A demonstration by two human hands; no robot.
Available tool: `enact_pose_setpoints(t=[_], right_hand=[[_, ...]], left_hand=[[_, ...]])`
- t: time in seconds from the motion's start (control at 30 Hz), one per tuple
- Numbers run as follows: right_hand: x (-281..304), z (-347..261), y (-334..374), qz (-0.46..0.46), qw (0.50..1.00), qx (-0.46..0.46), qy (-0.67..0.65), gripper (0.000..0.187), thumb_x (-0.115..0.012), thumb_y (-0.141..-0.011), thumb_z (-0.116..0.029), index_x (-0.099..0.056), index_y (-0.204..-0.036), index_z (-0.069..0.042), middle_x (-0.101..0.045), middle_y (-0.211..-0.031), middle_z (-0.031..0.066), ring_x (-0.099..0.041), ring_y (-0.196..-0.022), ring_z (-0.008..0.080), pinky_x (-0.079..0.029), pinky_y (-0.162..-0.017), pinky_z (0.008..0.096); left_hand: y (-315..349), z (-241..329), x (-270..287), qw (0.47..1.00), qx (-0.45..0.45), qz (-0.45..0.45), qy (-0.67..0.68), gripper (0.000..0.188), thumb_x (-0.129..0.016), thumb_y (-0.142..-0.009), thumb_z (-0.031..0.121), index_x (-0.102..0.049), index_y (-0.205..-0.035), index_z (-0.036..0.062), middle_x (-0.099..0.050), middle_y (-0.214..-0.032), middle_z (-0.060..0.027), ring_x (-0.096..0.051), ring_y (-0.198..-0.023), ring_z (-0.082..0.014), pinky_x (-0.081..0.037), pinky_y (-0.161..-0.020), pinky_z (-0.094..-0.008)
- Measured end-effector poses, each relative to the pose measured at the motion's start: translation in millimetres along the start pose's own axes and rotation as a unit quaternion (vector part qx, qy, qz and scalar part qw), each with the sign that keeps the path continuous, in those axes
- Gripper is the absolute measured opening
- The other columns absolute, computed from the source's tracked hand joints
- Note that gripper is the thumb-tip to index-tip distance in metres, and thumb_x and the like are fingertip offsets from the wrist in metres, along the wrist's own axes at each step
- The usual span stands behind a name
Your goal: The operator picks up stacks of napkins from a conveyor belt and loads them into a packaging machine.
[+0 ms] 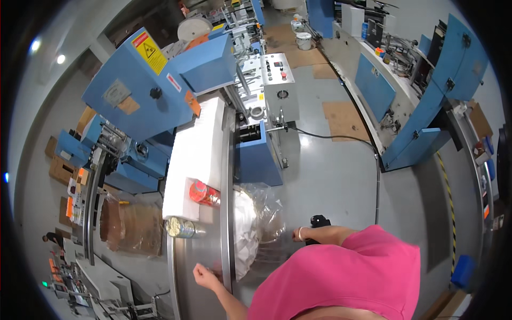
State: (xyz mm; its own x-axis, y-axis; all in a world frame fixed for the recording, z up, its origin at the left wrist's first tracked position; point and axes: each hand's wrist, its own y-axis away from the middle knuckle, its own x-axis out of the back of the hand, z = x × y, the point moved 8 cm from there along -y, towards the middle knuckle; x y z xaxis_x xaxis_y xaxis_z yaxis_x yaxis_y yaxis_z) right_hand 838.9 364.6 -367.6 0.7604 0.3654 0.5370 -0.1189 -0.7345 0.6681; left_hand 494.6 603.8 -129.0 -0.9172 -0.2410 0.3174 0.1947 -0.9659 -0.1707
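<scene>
My left hand (206, 276) is over the metal channel (197, 256), its fingers curled in and no object showing in them. Farther along the channel from it lies a clear container with pale yellowish contents (180, 228). Just beyond is a red-labelled cylinder (201, 192), leaning against a long stack of white sheets (194, 146). At my right side, my right hand (297, 234) has its fingers closed, with nothing visible in them and a band on the wrist. A clear plastic bag (274, 210) with white material (245, 229) hangs between the channel and that hand.
A blue machine housing (141, 88) covers the channel's far end, beside a control panel (278, 69). On the grey floor, a black cable (330, 136) runs past a cardboard sheet (345, 121). Left of the channel stands a plastic-wrapped brown carton (130, 226); blue cabinets (421, 141) line the right.
</scene>
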Motion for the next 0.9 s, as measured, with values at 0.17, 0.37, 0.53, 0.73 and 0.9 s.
enact_pose_setpoints(t=[0.17,0.37,0.53,0.73,0.9], right_hand=[[2.3,98.5,-53.1,-0.075,0.986,0.008,0.151,0.037,-0.051,-0.076,-0.03,-0.068,-0.098,-0.007,-0.068,-0.097,0.0158,-0.063,-0.091,0.0354,-0.049,-0.078,0.045],[100.3,198.4,-39.3,0.048,0.995,-0.084,0.003,0.032,-0.052,-0.074,-0.026,-0.069,-0.09,-0.005,-0.067,-0.094,0.0199,-0.064,-0.09,0.0359,-0.049,-0.078,0.0458],[89.1,271.1,-22.3,-0.022,0.984,-0.05,0.168,0.034,-0.054,-0.077,-0.031,-0.07,-0.095,-0.007,-0.065,-0.105,0.0183,-0.062,-0.097,0.0356,-0.049,-0.083,0.0446],[106.8,239.8,24.0,-0.074,0.991,-0.09,0.063,0.043,-0.056,-0.076,-0.039,-0.069,-0.102,-0.007,-0.065,-0.109,0.0159,-0.061,-0.102,0.033,-0.047,-0.086,0.0439],[111.8,222.6,2.2,-0.101,0.989,-0.049,0.098,0.042,-0.054,-0.077,-0.035,-0.068,-0.106,-0.008,-0.065,-0.111,0.0148,-0.061,-0.104,0.0321,-0.047,-0.086,0.044]], left_hand=[[10.8,35.1,-2.5,0.998,-0.008,0.051,-0.037,0.024,-0.057,-0.09,0.019,-0.057,-0.076,-0.0002,-0.05,-0.06,-0.003,-0.046,-0.052,-0.0115,-0.039,-0.047,-0.0277],[-2.8,-5.7,32.7,0.969,-0.072,0.104,-0.213,0.028,-0.056,-0.088,0.023,-0.061,-0.082,-0.0042,-0.059,-0.065,-0.0134,-0.053,-0.058,-0.0247,-0.044,-0.059,-0.0394],[6.9,23.7,21.2,0.933,-0.1,0.112,-0.326,0.024,-0.055,-0.086,0.019,-0.062,-0.083,-0.0038,-0.064,-0.075,-0.0209,-0.059,-0.067,-0.037,-0.046,-0.066,-0.045],[26.4,51.2,25.3,0.906,-0.054,0.133,-0.398,0.024,-0.053,-0.087,0.019,-0.062,-0.086,-0.003,-0.064,-0.08,-0.0248,-0.06,-0.074,-0.0438,-0.047,-0.066,-0.0491],[32.2,52.7,-3.8,0.865,-0.045,0.097,-0.49,0.024,-0.054,-0.086,0.023,-0.064,-0.087,0.0011,-0.066,-0.085,-0.0203,-0.061,-0.079,-0.0416,-0.046,-0.067,-0.0514]])
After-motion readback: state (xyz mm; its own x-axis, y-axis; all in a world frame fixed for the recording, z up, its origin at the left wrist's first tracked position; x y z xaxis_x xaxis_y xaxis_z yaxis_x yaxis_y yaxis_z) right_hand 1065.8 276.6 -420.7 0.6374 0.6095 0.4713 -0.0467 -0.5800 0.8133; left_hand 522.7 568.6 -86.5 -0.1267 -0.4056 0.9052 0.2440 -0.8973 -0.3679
